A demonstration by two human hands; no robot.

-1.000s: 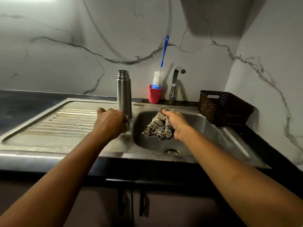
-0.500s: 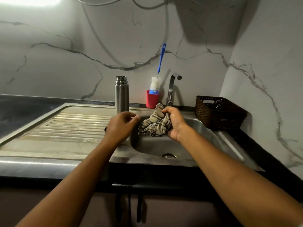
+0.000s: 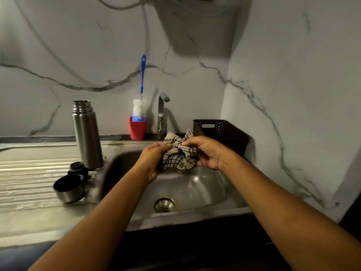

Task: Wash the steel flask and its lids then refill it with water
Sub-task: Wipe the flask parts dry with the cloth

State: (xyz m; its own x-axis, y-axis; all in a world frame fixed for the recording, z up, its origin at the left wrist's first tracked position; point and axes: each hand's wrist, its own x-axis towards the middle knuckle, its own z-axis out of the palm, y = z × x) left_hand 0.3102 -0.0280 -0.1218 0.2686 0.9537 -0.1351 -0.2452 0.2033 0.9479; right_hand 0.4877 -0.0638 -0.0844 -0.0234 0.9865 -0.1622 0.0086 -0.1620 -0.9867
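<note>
The steel flask (image 3: pixel 87 134) stands upright and uncapped on the drainboard beside the sink basin (image 3: pixel 187 188). In front of it lie the steel cup lid (image 3: pixel 68 189), on its side, and the dark inner stopper (image 3: pixel 78 168). Over the basin, my left hand (image 3: pixel 154 160) and my right hand (image 3: pixel 207 152) both grip a crumpled checked cloth (image 3: pixel 180 156) between them. The tap (image 3: pixel 162 114) rises behind the cloth; no water is visible running.
A blue-handled bottle brush (image 3: pixel 142 90) stands in a red cup (image 3: pixel 137 128) against the marble wall. A dark woven basket (image 3: pixel 220 132) sits at the basin's right rear corner. The ribbed drainboard (image 3: pixel 29 173) stretches left. The drain (image 3: pixel 164 204) shows at the basin bottom.
My left hand let go of the lids on the drainboard and moved right onto the cloth. Both hands now hold the cloth, and the view shifted right.
</note>
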